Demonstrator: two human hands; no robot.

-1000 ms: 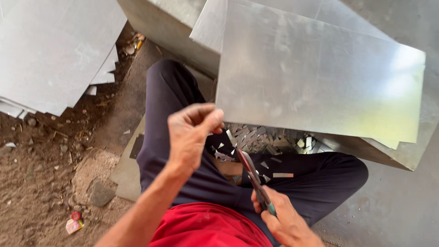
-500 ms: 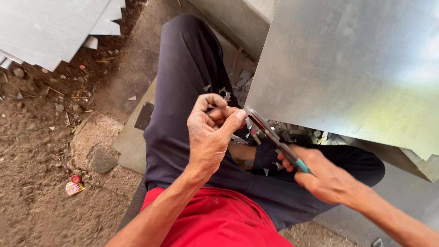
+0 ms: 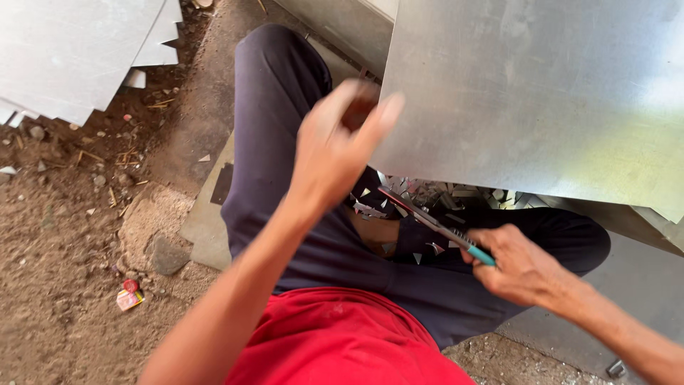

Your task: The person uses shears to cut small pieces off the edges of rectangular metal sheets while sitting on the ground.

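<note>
Head view: metal sheets (image 3: 541,100) over dirt ground (image 3: 57,235)

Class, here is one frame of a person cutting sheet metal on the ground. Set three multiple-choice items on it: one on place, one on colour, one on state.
1. Where do the metal offcuts lie?
A on the person's lap
B on a shelf
C in a bucket

2. What colour is the shirt?
A green
B red
C white

3. What is the right hand doing?
A hanging empty
B gripping the snips
C pressing the large metal sheet

Answers: 1 A, scraps strew the dark trousers; 2 B, plainly red; 3 B, fingers wrap the teal-tipped handle.
</note>
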